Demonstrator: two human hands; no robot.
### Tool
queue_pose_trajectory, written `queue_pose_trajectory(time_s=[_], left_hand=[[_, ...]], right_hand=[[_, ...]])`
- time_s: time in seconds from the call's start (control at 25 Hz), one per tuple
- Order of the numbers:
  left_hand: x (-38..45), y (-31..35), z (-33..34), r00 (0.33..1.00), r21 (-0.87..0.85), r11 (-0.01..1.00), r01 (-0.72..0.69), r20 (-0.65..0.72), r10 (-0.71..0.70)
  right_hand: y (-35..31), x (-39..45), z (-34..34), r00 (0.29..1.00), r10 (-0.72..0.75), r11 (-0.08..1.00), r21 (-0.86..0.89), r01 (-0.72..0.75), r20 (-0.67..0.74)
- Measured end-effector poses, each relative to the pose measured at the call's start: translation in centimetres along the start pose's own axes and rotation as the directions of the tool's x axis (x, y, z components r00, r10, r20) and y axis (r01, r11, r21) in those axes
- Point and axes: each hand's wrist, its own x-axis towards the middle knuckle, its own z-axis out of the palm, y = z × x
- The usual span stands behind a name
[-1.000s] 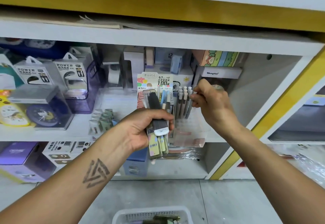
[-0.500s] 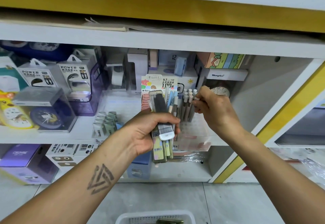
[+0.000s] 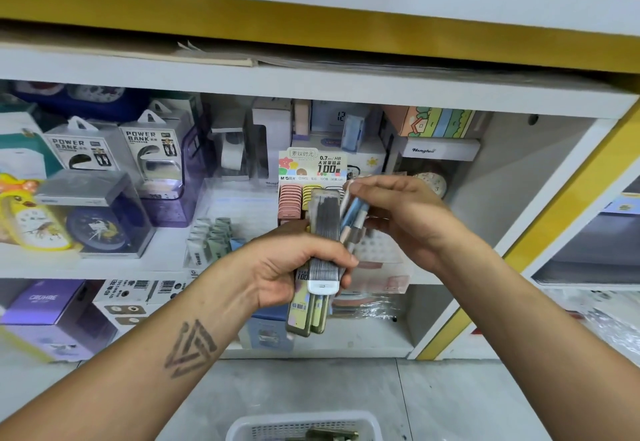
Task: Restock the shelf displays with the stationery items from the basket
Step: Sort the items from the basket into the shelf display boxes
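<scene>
Here the white shelf point(image 3: 311, 91) with its yellow band fills most of the view, stocked with boxed goods. Two boxes point(image 3: 152, 153) at the left read "POWER BANK", a white carton point(image 3: 438, 150) at the right reads "Henghua", and a purple box point(image 3: 41, 305) on the lower level reads "CRUHRE". Behind the hands stands a display card point(image 3: 313, 163) printed "0.7", "HB", "100" and "M&G", with rows of pink and yellow lead cases just below it. A white basket point(image 3: 304, 425) sits on the floor at the bottom edge, with something dark and olive inside.

The left hand point(image 3: 294, 267) grips a bundle of slim stationery packs point(image 3: 322, 257), its fingers curled round the middle, in front of the middle level of the shelf. The front pack is clear with dark grey leads and a white end; those behind are yellow-green with a barcode label and jut out below the hand. The right hand point(image 3: 405, 219) pinches blue and beige pens point(image 3: 353, 214) at the top of the bundle, fingertips closed on them.
</scene>
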Motion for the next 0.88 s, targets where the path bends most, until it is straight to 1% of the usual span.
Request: queue_pose_trajectory(time_s=[0.12, 0.2, 0.32, 0.44, 0.52, 0.56, 0.6, 0.64, 0.68, 0.72, 0.8, 0.88], left_hand=[[-0.4, -0.2, -0.3, 1.0, -0.015, 1.0, 0.023, -0.019, -0.024], [-0.7, -0.3, -0.6, 0.999, -0.03, 0.999, 0.035, -0.039, -0.036], [-1.1, -0.3, -1.2, 0.998, -0.03, 0.999, 0.028, -0.055, -0.03], [-1.8, -0.1, -2.0, 0.998, -0.036, 0.999, 0.027, -0.061, -0.029], [-2.5, 0.2, -2.9, 0.996, -0.059, 0.998, 0.015, -0.087, -0.02], [-2.8, 0.4, -3.4, 0.994, -0.081, 0.997, -0.003, -0.111, -0.006], [-3.2, 0.6, -4.1, 0.99, -0.099, 0.995, -0.03, -0.141, 0.016], [-3.5, 0.9, -4.7, 0.983, -0.111, 0.992, -0.061, -0.179, 0.041], [-3.9, 1.1, -5.3, 0.974, -0.122, 0.988, -0.09, -0.219, 0.061], [-4.3, 1.4, -6.0, 0.964, -0.142, 0.984, -0.11, -0.256, 0.071], [-5.3, 1.8, -7.4, 0.944, -0.179, 0.974, -0.141, -0.319, 0.078], [-6.4, 2.0, -9.1, 0.918, -0.156, 0.974, -0.166, -0.385, 0.095]], right_hand=[[-0.3, 0.1, 0.0, 0.993, -0.065, 0.99, 0.117, 0.076, -0.098], [-0.7, 0.2, -0.1, 0.986, -0.104, 0.986, 0.117, 0.119, -0.126], [-0.6, 0.3, 0.5, 0.987, -0.113, 0.985, 0.115, 0.126, -0.117], [-0.8, 0.5, 0.9, 0.974, -0.115, 0.973, 0.177, 0.15, -0.193], [-0.9, 0.6, 0.9, 0.973, -0.078, 0.973, 0.194, 0.121, -0.219], [-0.9, 0.6, 1.0, 0.977, -0.07, 0.987, 0.13, 0.098, -0.2], [-0.6, 0.6, 1.2, 0.983, -0.091, 0.996, 0.009, 0.093, -0.159], [-0.2, 0.6, 1.8, 0.987, -0.121, 0.987, -0.117, 0.108, -0.104], [0.2, 0.5, 2.6, 0.988, -0.146, 0.971, -0.2, 0.131, -0.06], [0.4, 0.5, 3.3, 0.987, -0.159, 0.96, -0.239, 0.146, -0.036], [0.6, 0.7, 4.8, 0.987, -0.158, 0.958, -0.243, 0.153, 0.001], [0.8, 1.0, 6.2, 0.987, -0.146, 0.951, -0.265, 0.158, 0.066]])
